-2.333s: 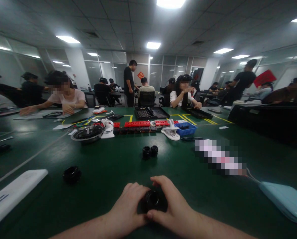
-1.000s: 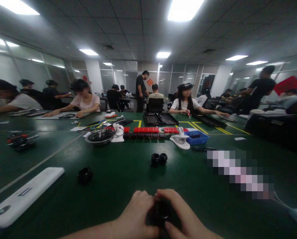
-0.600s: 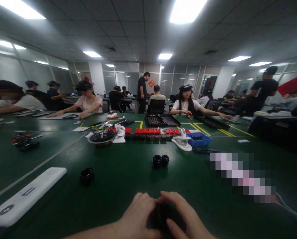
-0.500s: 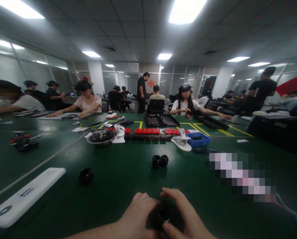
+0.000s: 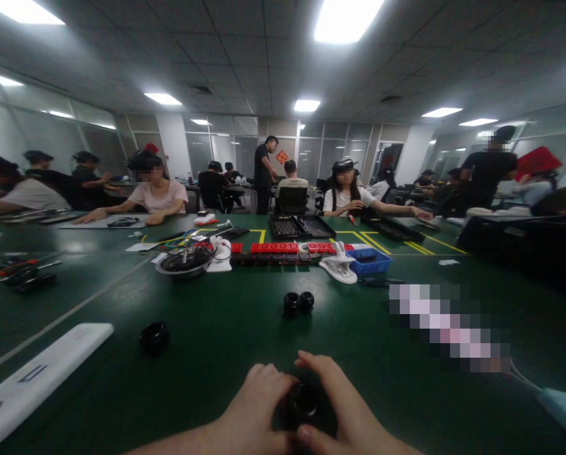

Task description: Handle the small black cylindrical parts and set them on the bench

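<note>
Low in the head view, a black ring-shaped fitting [image 5: 305,399] with a hollow centre is between my hands, just above or on the green table. My left hand [image 5: 257,404] has its fingers curled round the fitting's left side. From the right, the thumb and fingers of my right hand [image 5: 342,404] close about the same part; its lower side is in shadow and partly hidden. Farther out stand two similar black fittings, the left one [image 5: 291,304] and the right one [image 5: 306,301], side by side. Another black fitting [image 5: 154,338] lies to the left.
A long white device [image 5: 50,376] lies at the left, and a blurred-out pinkish strip [image 5: 446,328] at the right. Beyond are a red-and-black strip row [image 5: 277,251], a white clamp [image 5: 340,265], a blue bin [image 5: 369,260] and a round metal tray [image 5: 185,270]. People sit across the table.
The view has swung slightly, so the tabletop things appear shifted left. My hands stay around the same black fitting with little change in grip.
</note>
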Motion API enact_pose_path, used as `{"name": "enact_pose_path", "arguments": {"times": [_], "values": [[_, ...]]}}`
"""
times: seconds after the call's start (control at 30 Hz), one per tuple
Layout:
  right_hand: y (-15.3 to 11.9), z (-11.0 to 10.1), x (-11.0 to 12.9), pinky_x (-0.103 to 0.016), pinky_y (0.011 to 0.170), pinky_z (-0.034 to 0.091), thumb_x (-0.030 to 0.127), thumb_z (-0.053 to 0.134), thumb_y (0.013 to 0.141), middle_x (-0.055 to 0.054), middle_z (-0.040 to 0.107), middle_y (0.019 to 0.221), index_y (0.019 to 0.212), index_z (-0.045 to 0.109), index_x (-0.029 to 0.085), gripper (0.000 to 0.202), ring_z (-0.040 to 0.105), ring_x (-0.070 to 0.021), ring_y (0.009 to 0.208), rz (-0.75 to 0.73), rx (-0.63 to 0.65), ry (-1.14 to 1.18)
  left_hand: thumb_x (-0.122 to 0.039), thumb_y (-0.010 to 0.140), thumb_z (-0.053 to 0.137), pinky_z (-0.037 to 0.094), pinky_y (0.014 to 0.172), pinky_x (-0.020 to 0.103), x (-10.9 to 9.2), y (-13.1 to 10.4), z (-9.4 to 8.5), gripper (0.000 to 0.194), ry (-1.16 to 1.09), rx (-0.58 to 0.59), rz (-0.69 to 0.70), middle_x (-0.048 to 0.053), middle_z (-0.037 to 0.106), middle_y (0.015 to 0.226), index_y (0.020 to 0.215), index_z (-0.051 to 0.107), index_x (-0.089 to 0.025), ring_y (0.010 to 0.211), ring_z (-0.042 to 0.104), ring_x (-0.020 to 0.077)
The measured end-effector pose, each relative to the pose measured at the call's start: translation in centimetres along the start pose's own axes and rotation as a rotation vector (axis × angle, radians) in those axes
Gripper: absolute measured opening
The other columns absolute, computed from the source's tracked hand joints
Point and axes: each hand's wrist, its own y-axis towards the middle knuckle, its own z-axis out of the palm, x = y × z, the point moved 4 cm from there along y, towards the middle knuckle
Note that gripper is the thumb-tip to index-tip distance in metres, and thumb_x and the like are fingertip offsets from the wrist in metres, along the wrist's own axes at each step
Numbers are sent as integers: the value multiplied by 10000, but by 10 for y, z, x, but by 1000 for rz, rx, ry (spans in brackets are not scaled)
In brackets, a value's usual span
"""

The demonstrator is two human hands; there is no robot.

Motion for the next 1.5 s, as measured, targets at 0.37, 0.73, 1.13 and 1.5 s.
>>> {"name": "enact_pose_path", "arguments": {"times": [0.37, 0.73, 1.13, 1.5], "values": [[-4, -3, 11, -435, 951, 370, 81, 517, 634, -121, 484, 1245, 1289, 310, 189, 695, 468, -253, 1129, -9, 25, 50, -324, 662, 688, 349, 719, 319, -2, -1, -2, 383, -4, 10, -40, 12, 566, 882, 999, 545, -214, 807, 481, 210], [-5, -6, 17, -403, 935, 390, 67, 522, 647, -102, 501, 1193, 1242, 378, 198, 627, 486, -233, 1084, 4, 39, 22, -347, 670, 678, 359, 735, 309, 1, -2, 0, 408, -10, 17, -60, 8, 551, 917, 1036, 535, -235, 827, 474, 208], [-4, -2, 11, -413, 908, 399, 139, 610, 681, -87, 532, 1136, 1208, 419, 211, 565, 506, -239, 1042, 76, -23, -10, -330, 694, 641, 367, 755, 324, -6, -1, -4, 362, 24, 16, -59, 29, 570, 928, 1022, 540, -216, 844, 490, 220], [-3, -1, 8, -411, 913, 397, 160, 682, 632, -104, 506, 1155, 1232, 389, 176, 668, 487, -244, 1057, 115, -21, 0, -366, 699, 658, 359, 763, 334, -6, -1, -5, 345, -23, 11, -27, 24, 581, 905, 982, 558, -195, 828, 497, 219]]}}
